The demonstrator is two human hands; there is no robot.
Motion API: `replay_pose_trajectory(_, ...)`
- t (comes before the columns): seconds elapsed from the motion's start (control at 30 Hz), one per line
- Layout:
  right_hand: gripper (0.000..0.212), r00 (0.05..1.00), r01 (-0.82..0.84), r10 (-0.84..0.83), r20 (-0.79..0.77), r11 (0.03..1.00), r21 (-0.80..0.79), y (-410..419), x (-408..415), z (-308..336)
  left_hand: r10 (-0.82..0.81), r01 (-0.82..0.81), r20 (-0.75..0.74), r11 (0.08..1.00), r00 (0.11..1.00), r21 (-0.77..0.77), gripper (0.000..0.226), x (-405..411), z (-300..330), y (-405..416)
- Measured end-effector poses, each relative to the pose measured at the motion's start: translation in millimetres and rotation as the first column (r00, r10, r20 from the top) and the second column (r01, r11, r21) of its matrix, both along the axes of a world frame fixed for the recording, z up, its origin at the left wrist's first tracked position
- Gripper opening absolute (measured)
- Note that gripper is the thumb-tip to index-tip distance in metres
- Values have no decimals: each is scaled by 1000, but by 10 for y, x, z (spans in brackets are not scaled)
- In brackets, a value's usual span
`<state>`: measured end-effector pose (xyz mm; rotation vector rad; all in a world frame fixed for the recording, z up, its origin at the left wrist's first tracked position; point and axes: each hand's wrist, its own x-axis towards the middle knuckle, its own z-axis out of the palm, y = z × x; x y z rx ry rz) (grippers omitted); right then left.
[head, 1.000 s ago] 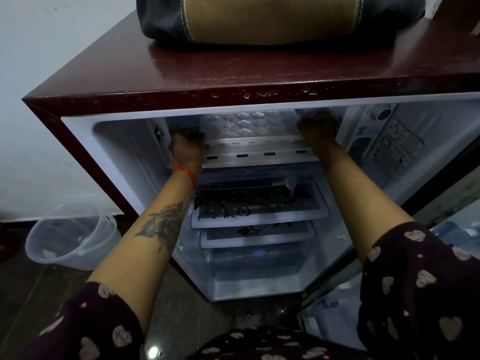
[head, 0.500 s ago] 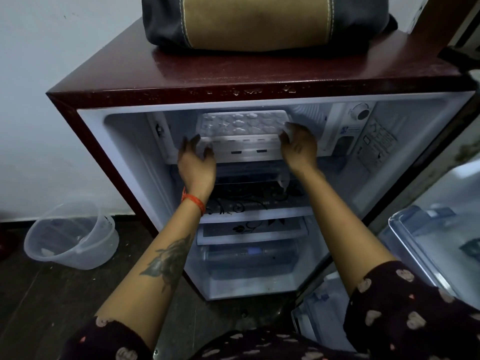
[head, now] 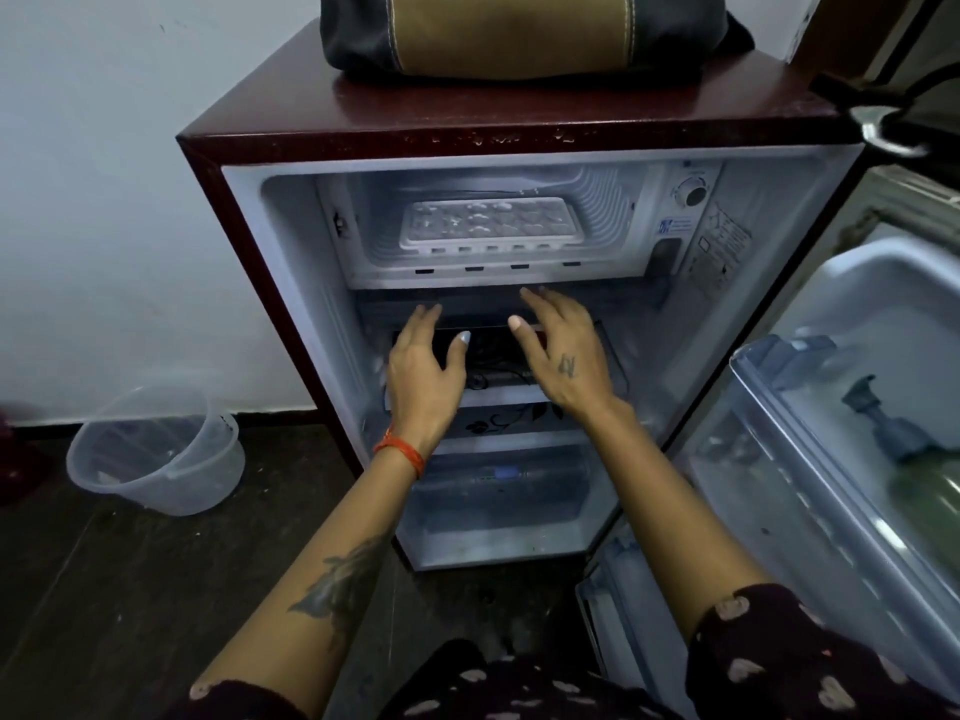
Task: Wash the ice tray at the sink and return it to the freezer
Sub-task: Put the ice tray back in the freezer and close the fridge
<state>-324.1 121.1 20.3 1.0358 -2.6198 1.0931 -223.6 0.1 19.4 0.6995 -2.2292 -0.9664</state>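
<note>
ice tray (head: 487, 224) lies flat on the floor of the freezer compartment (head: 597, 220) at the top of the small fridge (head: 291, 283), long side toward the opening and set a little back from the front lip. judged: flat so the cells would hold water level, back from the lip so the flap or door clears it.

left hand (head: 423, 374) and right hand (head: 563, 356) both hang below the freezer, in front of the upper shelf (head: 498, 392). fingers straight and spread, palms down, nothing held. neither touches the tray.

fridge door (head: 852, 407) stands swung out to the right, a bottle (head: 924, 475) in its rack. judged: tray is back in place; door not yet closed, likely the remaining step.

bag (head: 519, 31) sits on top of the fridge. clear tub (head: 156, 449) on the floor at left, tilted.
</note>
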Motion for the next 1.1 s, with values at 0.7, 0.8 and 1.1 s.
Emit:
replay_pose_trajectory(0.7,54,953,256,-247,176,966,-34,836,1994,-220,-319,314,28,941,947,123,54,1479,-174,745)
replay_pose_trajectory(0.8,56,931,311,-300,207,950,-26,1046,2241,-281,-372,364,34,920,927,145,55,1675,-243,934)
replay_pose_trajectory(1.1,63,896,374,-355,266,927,-25,1762,2686,-405,-434,416,80,893,897,171,58,2049,-393,1604)
